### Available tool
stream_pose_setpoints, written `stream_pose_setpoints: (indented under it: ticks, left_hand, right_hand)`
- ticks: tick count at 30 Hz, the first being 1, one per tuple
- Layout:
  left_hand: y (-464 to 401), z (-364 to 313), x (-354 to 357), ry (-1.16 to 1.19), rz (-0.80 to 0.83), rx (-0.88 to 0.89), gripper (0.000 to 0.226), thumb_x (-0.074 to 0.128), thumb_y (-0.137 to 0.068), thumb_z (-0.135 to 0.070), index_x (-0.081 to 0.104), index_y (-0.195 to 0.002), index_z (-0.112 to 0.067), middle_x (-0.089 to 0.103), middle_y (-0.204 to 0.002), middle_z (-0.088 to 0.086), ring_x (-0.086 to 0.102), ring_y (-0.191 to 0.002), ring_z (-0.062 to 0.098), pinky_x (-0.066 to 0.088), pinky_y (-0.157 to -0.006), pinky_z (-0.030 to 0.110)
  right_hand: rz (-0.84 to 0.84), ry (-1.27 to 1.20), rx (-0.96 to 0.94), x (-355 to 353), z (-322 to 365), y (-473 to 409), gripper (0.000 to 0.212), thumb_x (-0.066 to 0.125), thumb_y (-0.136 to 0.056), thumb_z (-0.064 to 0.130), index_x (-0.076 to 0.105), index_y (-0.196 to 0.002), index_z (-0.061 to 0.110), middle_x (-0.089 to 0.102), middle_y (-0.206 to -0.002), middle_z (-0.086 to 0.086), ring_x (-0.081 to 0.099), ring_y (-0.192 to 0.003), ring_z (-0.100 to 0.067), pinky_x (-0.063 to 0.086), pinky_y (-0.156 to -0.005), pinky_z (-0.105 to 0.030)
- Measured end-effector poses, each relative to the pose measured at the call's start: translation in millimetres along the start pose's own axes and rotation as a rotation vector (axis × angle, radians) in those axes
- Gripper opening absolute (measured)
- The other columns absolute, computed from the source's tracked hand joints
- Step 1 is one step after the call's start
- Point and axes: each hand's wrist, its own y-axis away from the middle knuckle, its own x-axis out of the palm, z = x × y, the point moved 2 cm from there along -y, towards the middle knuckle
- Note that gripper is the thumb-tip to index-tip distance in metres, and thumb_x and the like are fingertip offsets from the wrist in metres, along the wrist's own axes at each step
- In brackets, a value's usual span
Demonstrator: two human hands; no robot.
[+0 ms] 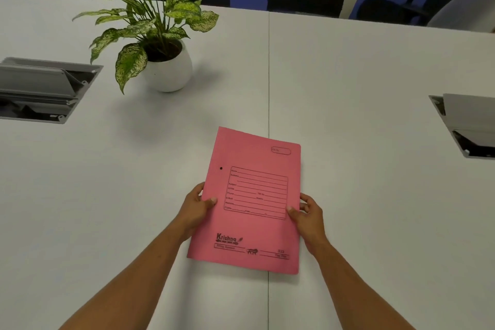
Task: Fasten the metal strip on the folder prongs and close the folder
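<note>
A pink card folder (249,233) is closed, its printed front cover facing up, over the middle of the white table. My left hand (197,209) grips its left edge, thumb on the cover. My right hand (308,213) grips the right edge the same way. A small dark hole shows near the folder's left edge. The metal strip and the prongs are hidden inside the closed folder.
A potted plant in a white pot (168,69) stands behind and left of the folder. Open grey cable boxes are set into the white table (361,75) at far left (40,88) and far right (466,126). Dark office chairs stand beyond the far edge.
</note>
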Motion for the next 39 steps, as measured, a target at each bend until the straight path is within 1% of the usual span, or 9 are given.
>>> stream_pose_setpoints:
  ticks: [3, 8, 12, 15, 20, 25, 29, 34, 39]
  left_hand:
    - [-15, -14, -14, -0.007, -0.088, 0.037, 0.042, 0.06, -0.092, -0.013, 0.048, -0.13, -0.026, 0.072, -0.106, 0.01, 0.074, -0.085, 0.028, 0.06, -0.072, 0.042]
    - [-44, -36, -30, -0.127, -0.246, 0.093, 0.055, 0.059, -0.091, -0.01, 0.039, -0.139, -0.028, 0.067, -0.116, 0.014, 0.068, -0.097, 0.031, 0.055, -0.089, 0.052]
    - [-76, -60, -41, -0.227, -0.303, 0.176, 0.066, 0.06, -0.089, -0.007, 0.031, -0.145, -0.03, 0.063, -0.122, 0.015, 0.064, -0.099, 0.028, 0.052, -0.091, 0.044]
    - [-102, -72, -49, -0.292, -0.334, 0.202, 0.066, 0.062, -0.088, -0.007, 0.036, -0.144, -0.029, 0.058, -0.129, 0.014, 0.06, -0.101, 0.026, 0.05, -0.091, 0.041]
    - [-146, -81, -60, -0.369, -0.366, 0.215, 0.054, 0.065, -0.086, -0.004, 0.05, -0.135, -0.021, 0.054, -0.139, 0.01, 0.055, -0.121, 0.03, 0.043, -0.106, 0.043]
    - [-177, -90, -69, -0.569, -0.404, 0.208, 0.044, 0.063, -0.088, -0.01, 0.057, -0.131, -0.02, 0.054, -0.133, 0.015, 0.058, -0.114, 0.034, 0.044, -0.102, 0.045]
    - [-184, -87, -72, -0.821, -0.459, 0.186, 0.041, 0.06, -0.09, -0.022, 0.057, -0.131, -0.025, 0.048, -0.129, 0.014, 0.052, -0.113, 0.036, 0.046, -0.095, 0.049]
    - [-184, -81, -71, -0.883, -0.474, 0.182, 0.04, 0.057, -0.091, -0.029, 0.056, -0.131, -0.026, 0.046, -0.131, 0.015, 0.043, -0.118, 0.04, 0.043, -0.096, 0.051]
    - [-168, -74, -68, -0.897, -0.446, 0.225, 0.046, 0.052, -0.089, -0.049, 0.05, -0.13, -0.026, 0.037, -0.144, 0.018, 0.031, -0.131, 0.041, 0.032, -0.103, 0.057]
  right_hand:
    - [0.105, 0.024, -0.011, 20, 16, -17, 0.059, 0.072, -0.079, 0.002, 0.05, -0.13, 0.025, 0.066, -0.108, 0.002, 0.064, -0.097, -0.012, 0.054, -0.07, -0.024]
    - [0.218, 0.144, -0.094, 59, 49, -44, 0.062, 0.076, -0.077, 0.016, 0.045, -0.114, 0.055, 0.059, -0.104, 0.019, 0.059, -0.095, -0.003, 0.052, -0.071, -0.023]
    - [0.128, 0.226, -0.141, 83, 67, -75, 0.075, 0.074, -0.08, 0.013, 0.034, -0.142, 0.03, 0.058, -0.106, 0.005, 0.058, -0.091, -0.007, 0.051, -0.073, -0.024]
    - [0.075, 0.278, -0.169, 97, 77, -98, 0.072, 0.073, -0.08, 0.005, 0.039, -0.141, 0.024, 0.06, -0.112, -0.003, 0.061, -0.093, -0.016, 0.052, -0.073, -0.022]
    - [0.063, 0.376, -0.175, 120, 85, -136, 0.056, 0.073, -0.078, 0.0, 0.055, -0.13, 0.01, 0.06, -0.129, -0.011, 0.06, -0.109, -0.022, 0.05, -0.097, -0.032]
    - [0.106, 0.652, -0.175, 140, 89, -164, 0.052, 0.068, -0.085, 0.017, 0.051, -0.135, 0.014, 0.057, -0.128, -0.014, 0.054, -0.118, -0.029, 0.043, -0.106, -0.041]
    - [0.119, 0.791, -0.173, 147, 88, -170, 0.048, 0.062, -0.088, 0.028, 0.049, -0.134, 0.024, 0.054, -0.122, -0.009, 0.058, -0.11, -0.029, 0.049, -0.096, -0.042]
    - [0.076, 1.003, -0.262, 147, 83, -161, 0.042, 0.047, -0.095, 0.043, 0.043, -0.133, 0.026, 0.046, -0.112, -0.01, 0.06, -0.094, -0.031, 0.053, -0.082, -0.042]
    - [0.001, 1.08, -0.356, 132, 79, -146, 0.053, 0.041, -0.094, 0.053, 0.041, -0.135, 0.02, 0.049, -0.126, -0.011, 0.047, -0.113, -0.029, 0.048, -0.089, -0.044]
